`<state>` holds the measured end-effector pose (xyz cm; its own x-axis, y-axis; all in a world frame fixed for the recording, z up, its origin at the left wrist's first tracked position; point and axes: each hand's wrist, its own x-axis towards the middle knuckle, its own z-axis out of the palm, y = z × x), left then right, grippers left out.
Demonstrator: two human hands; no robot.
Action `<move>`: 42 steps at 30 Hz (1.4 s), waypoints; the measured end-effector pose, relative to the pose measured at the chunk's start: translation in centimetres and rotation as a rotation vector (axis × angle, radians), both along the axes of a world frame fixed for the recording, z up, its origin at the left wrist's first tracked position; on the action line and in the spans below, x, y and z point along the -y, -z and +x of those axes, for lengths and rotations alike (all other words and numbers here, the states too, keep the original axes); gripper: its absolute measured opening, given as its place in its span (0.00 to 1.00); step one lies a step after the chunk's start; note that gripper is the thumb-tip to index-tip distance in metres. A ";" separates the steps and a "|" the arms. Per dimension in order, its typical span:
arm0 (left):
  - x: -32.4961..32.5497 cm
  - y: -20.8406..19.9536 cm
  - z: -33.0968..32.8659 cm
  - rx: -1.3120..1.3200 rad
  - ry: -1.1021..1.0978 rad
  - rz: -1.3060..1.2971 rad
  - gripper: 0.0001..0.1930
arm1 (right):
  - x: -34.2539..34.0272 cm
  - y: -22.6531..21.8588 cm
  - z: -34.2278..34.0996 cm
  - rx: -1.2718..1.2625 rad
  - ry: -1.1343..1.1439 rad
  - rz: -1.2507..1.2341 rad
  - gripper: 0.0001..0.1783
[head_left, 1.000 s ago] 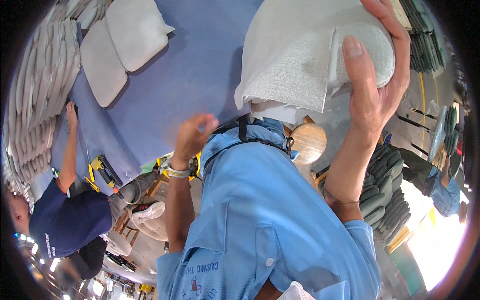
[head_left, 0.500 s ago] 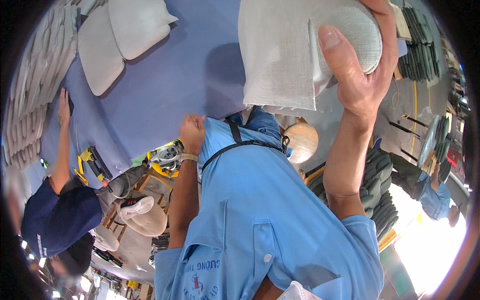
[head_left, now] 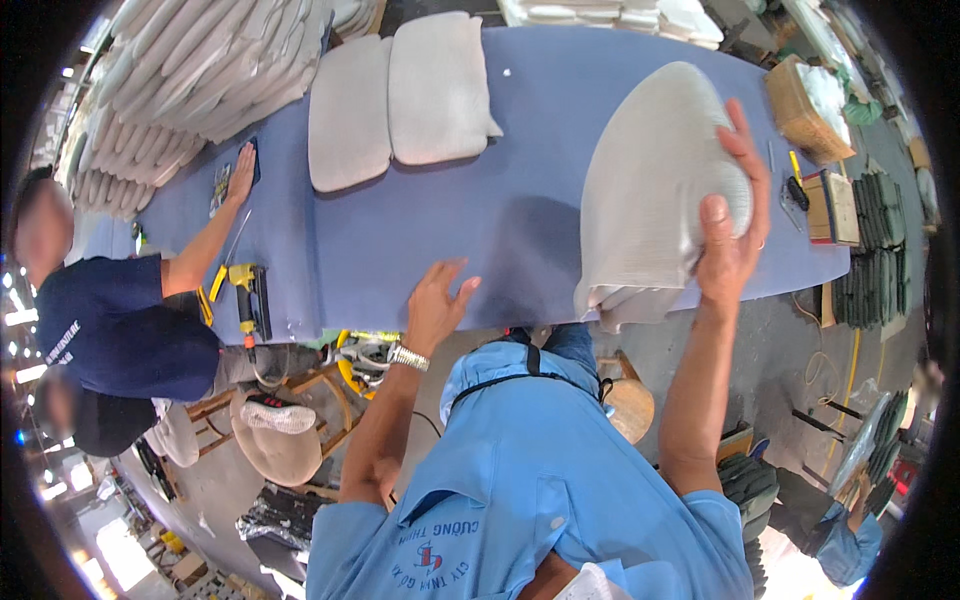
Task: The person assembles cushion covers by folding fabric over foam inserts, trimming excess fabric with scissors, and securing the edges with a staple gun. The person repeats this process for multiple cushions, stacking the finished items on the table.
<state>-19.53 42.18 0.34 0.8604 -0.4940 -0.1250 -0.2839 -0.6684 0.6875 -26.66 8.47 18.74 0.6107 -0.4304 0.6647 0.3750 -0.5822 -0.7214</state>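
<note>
Fingers [head_left: 756, 178] and thumb of the right hand [head_left: 733, 248] pinch the pale cushion [head_left: 650, 180] at its right edge, right of centre in frame; left hand [head_left: 432, 308], fingers loosely spread and empty, by the lower edge of the tabletop [head_left: 400, 240]; one-sided grip could let cushion swing, loose lower cloth [head_left: 640, 308] snagging there.

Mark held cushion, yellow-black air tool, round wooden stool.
Held cushion [head_left: 655, 180]: head view, light fabric face.
Yellow-black air tool [head_left: 242, 280]: head view, yellow body.
Round wooden stool [head_left: 633, 408]: head view, seat top.
</note>
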 end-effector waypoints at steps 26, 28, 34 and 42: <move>20.1 -18.5 8.0 0.527 -0.114 -0.678 0.12 | 9.6 24.1 -19.7 -1.176 0.076 0.217 0.22; 22.9 -19.3 8.1 0.542 -0.073 -0.645 0.11 | 12.3 23.6 -17.8 -1.095 0.033 0.161 0.21; 28.5 -20.4 9.3 0.577 0.001 -0.561 0.12 | 17.6 24.1 -12.3 -0.943 -0.037 0.088 0.21; 26.3 -19.6 11.0 0.331 -0.120 -0.772 0.26 | 21.9 25.2 -9.5 -0.871 0.047 -0.134 0.23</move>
